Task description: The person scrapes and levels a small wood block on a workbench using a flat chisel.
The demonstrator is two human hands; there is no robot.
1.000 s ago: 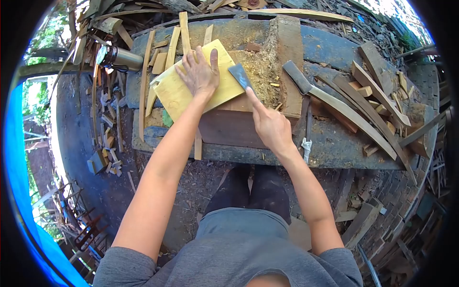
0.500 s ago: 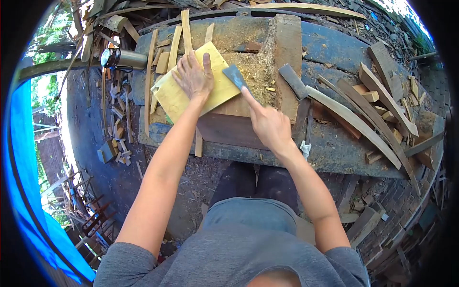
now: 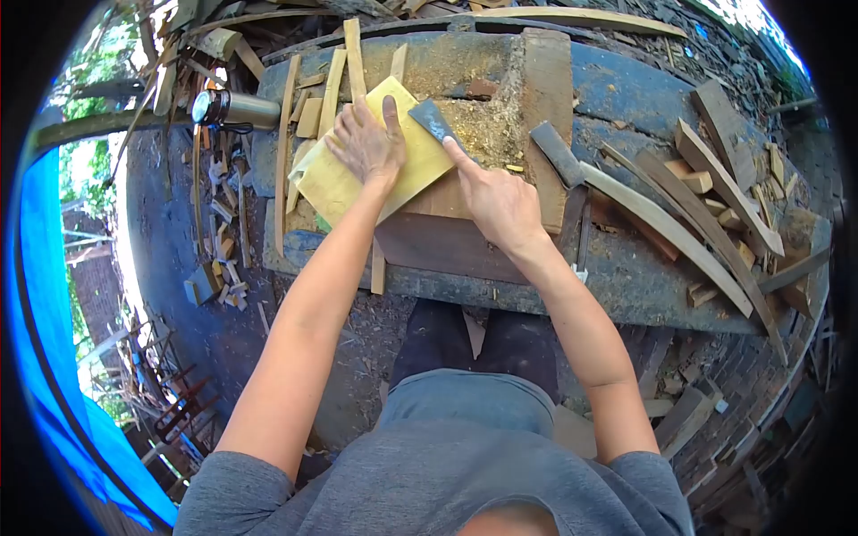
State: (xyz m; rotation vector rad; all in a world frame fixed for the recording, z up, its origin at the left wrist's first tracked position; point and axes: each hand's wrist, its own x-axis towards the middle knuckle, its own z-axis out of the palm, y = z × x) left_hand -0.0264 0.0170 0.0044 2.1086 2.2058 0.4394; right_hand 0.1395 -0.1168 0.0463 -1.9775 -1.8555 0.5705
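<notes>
Across the upper half of the frame, a worktable (image 3: pixel 626 290) bears a wooden block (image 3: pixel 447 241), partly hidden by a yellow board (image 3: pixel 418 174) left of centre; the left hand (image 3: pixel 365 147) presses it, open, fingers spread; the right hand (image 3: pixel 500 204) closes round a flat blade (image 3: pixel 431 121), index extended, its gripped end hidden

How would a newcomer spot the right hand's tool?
On the dark bench, find the yellow board under the left hand. By its right edge, the right hand holds a flat grey blade. Unlike the nearby hammer-like tool, it shows no long, pale handle.
</notes>
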